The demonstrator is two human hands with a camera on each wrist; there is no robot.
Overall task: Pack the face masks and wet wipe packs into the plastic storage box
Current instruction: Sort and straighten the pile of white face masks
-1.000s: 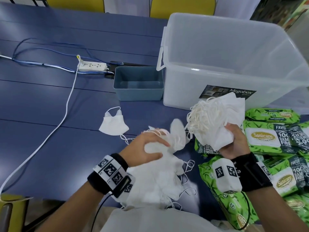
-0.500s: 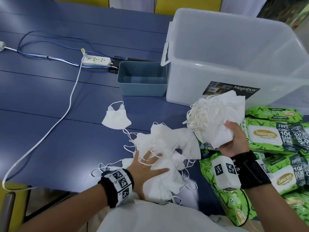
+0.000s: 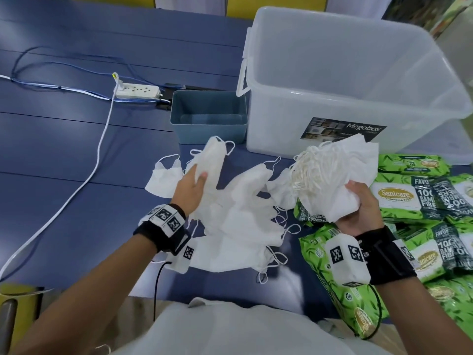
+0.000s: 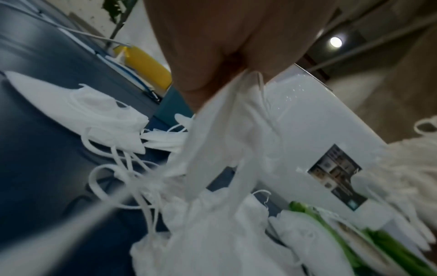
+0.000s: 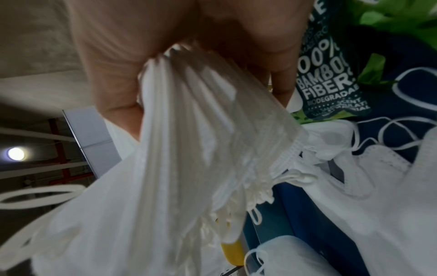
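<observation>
Blue table (image 3: 76, 155); box (image 3: 358, 73) interior milky, unreadable.

Small bin (image 3: 208, 116) left of storage box (image 3: 345, 80), wipe packs (image 3: 399, 198) before it

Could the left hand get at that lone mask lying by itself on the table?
Probably not yet: the left hand already grips a face mask. The lone mask lies just left of it, uncovered, so the path looks free.

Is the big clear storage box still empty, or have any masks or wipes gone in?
Empty as far as visible: the storage box stands open with bare walls and floor; nothing shows through its translucent sides.
</observation>
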